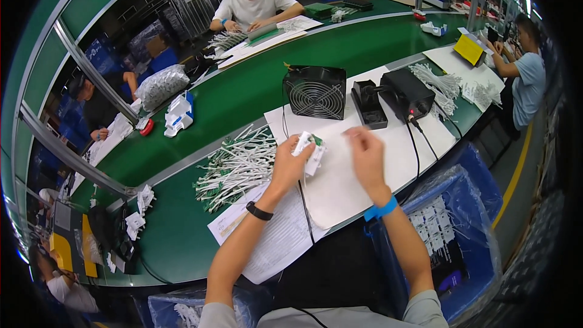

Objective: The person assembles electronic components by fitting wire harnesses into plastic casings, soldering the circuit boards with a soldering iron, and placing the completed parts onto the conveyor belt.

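My left hand (289, 163) is closed around a small white plastic housing (314, 163) with a green circuit board (316, 140) showing at its top. It holds the piece just above the white board (331, 197). My right hand (368, 157) is raised to the right of the housing and apart from it. Its fingers are bent and smeared by motion, so I cannot make out whether anything is between them. Left of my left hand lies a heap of white cables (240, 161) with small green boards on their ends. A printed paper sheet (276, 237) lies beneath my left forearm.
A black fan (316, 92), a black soldering iron stand (368, 106) and a black station box (408, 94) stand behind my hands. A plastic-lined blue bin (473, 243) holding white parts is at my right. Beyond the green conveyor (243, 94), a co-worker (258, 9) handles cables.
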`<state>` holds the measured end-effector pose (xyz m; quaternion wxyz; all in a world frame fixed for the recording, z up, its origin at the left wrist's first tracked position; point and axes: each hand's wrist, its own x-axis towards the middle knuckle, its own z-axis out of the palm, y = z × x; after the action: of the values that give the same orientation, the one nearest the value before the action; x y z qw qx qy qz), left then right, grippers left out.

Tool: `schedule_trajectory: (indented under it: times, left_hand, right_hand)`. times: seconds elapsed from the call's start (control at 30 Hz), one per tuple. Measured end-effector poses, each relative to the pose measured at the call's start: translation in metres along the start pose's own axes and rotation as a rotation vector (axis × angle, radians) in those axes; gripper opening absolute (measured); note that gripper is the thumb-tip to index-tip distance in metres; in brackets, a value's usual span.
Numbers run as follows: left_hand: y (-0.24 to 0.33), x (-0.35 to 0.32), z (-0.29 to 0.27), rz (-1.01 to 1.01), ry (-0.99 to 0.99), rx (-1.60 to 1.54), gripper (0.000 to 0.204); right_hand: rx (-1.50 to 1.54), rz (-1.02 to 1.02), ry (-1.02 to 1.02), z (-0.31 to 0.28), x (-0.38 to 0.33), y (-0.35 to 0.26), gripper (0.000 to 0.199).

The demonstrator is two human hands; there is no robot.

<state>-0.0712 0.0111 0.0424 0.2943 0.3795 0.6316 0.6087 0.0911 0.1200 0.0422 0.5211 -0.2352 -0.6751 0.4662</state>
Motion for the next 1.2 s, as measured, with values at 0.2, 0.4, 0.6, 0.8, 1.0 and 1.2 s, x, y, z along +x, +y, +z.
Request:
schedule_trajectory:
  times: [0.2, 0.4, 0.6, 0.8, 1.0, 1.2]
  left_hand:
    - [-0.016, -0.001, 0.023, 0.056, -0.255, 0.203, 0.040]
    - [-0.004, -0.001, 0.030, 0.062, -0.335, 0.482, 0.043]
    - [-0.001, 0.003, 0.029, 0.264, -0.254, 0.695, 0.039]
    - [-0.013, 0.004, 0.025, 0.259, -0.219, 0.748, 0.040]
    - [-0.012, 0.005, 0.019, 0.373, -0.189, 0.769, 0.045]
    - [0.002, -0.013, 0.026, 0.470, -0.148, 0.835, 0.038]
  right_hand:
    - [-0.295, 0.049, 0.208, -0.036, 0.091, 0.067, 0.021]
    - [-0.404, -0.130, 0.068, -0.049, 0.124, 0.067, 0.023]
    - [-0.603, -0.176, 0.100, -0.047, 0.121, 0.066, 0.028]
    - [-0.527, -0.196, 0.233, -0.043, 0.117, 0.056, 0.022]
    - [-0.264, -0.337, 0.514, -0.057, 0.077, 0.043, 0.012]
    - [-0.048, -0.303, 0.352, -0.055, 0.038, 0.052, 0.013]
